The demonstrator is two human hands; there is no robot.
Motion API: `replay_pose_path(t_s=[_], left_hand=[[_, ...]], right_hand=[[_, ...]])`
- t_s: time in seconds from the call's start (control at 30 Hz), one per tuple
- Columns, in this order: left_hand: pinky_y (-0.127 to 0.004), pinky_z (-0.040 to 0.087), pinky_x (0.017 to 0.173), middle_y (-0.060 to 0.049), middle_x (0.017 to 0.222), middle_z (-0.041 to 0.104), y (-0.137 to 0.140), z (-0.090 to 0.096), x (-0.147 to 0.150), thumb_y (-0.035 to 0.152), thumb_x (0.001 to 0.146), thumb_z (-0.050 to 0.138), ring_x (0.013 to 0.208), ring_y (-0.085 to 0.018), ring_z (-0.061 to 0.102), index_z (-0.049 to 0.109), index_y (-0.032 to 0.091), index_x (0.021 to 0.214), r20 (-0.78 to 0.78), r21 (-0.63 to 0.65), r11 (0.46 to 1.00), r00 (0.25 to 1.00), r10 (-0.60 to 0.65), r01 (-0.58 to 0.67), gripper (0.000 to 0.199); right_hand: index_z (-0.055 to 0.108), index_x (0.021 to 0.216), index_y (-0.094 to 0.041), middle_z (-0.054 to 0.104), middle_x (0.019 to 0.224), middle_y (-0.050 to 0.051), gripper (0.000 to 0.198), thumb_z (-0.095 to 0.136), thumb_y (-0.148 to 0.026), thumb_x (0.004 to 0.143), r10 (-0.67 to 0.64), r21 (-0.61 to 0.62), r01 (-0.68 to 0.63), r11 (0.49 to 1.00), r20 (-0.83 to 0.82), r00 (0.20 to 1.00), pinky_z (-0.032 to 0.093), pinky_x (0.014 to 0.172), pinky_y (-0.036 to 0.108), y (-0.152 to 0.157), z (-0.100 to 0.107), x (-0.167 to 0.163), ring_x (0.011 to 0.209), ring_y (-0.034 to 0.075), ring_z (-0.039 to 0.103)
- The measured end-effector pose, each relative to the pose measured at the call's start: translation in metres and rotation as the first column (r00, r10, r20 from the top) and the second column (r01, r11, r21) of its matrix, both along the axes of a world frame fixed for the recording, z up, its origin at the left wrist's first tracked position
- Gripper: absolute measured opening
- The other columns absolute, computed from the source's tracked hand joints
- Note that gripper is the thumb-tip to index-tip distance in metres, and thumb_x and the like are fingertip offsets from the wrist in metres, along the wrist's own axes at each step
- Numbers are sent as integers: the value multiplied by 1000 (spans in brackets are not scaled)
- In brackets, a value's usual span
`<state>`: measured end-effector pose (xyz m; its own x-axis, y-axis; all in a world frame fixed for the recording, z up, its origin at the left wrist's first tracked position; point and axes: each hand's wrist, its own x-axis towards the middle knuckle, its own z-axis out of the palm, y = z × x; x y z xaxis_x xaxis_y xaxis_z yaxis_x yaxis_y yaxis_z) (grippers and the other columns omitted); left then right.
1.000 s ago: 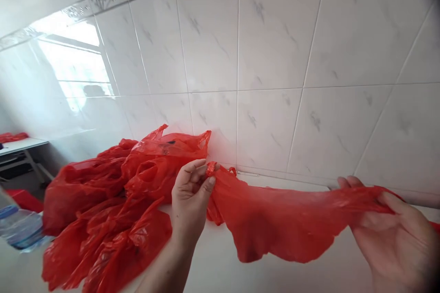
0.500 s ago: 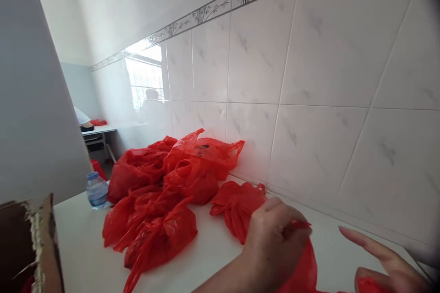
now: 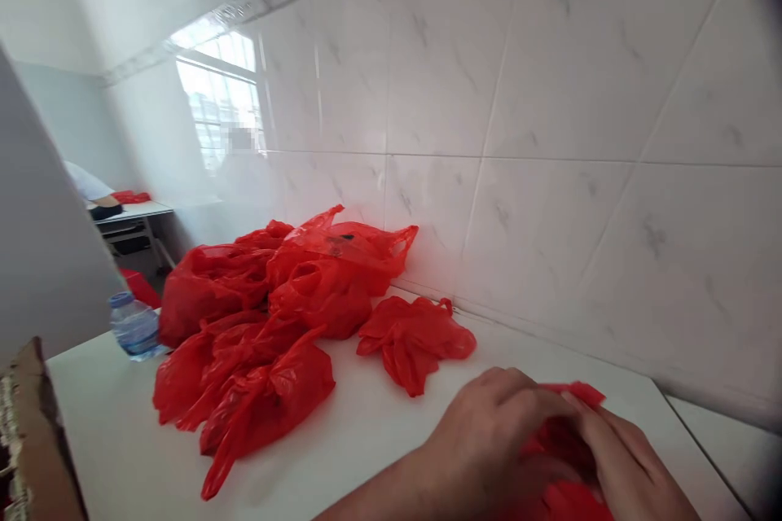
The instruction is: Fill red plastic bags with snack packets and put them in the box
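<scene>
At the lower right, both of my hands are closed on a red plastic bag (image 3: 577,501). My left hand (image 3: 482,431) curls its fingers over the bag's near side, and they are slightly blurred. From the right, my right hand (image 3: 635,456) grips the bag, with its fingers reaching towards the left hand. A red corner of the bag sticks up behind the two hands. What the bag holds, if anything, I cannot see. A crumpled red bag (image 3: 415,342) lies on the white table (image 3: 366,440) beyond my left hand.
Several filled red plastic bags (image 3: 269,374) are heaped on the left against the tiled wall (image 3: 550,98). A water bottle with a blue cap (image 3: 134,330) stands beside them. A torn cardboard box (image 3: 46,440) occupies the lower left. Another table (image 3: 140,212) stands further back.
My right hand has moved left to meet my left hand at the bag, its fingers now closed rather than stretched out. The view has shifted, so the heap sits further left and higher.
</scene>
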<state>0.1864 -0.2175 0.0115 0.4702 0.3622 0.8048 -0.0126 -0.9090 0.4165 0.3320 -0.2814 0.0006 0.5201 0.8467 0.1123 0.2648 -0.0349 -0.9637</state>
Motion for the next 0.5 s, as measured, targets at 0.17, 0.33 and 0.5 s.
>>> replay_pose_path(t_s=[0.17,0.33,0.5], left_hand=[[-23,45,72,-2,78,67,7,1,-4,11,84,56,72,-14,59,68,21,82,-153,-172,985,988,2,-29,16],[-24,42,65,-4,77,59,34,-3,5,11,87,48,69,-14,54,64,19,75,-206,-143,971,966,158,-190,21],[-28,42,70,-5,84,58,43,9,16,8,86,42,78,-16,54,56,19,75,-125,-141,969,974,188,-205,21]], right_hand=[[54,62,-20,47,54,-1,49,44,-60,87,248,-13,-248,969,29,968,41,49,25,3,19,-9,51,13,44],[64,78,-20,56,76,-1,34,53,-50,89,429,100,-418,903,-127,894,42,68,25,12,20,4,72,13,51],[70,97,-24,59,88,1,27,52,-43,91,538,223,-494,840,-231,811,42,71,25,10,21,15,78,13,52]])
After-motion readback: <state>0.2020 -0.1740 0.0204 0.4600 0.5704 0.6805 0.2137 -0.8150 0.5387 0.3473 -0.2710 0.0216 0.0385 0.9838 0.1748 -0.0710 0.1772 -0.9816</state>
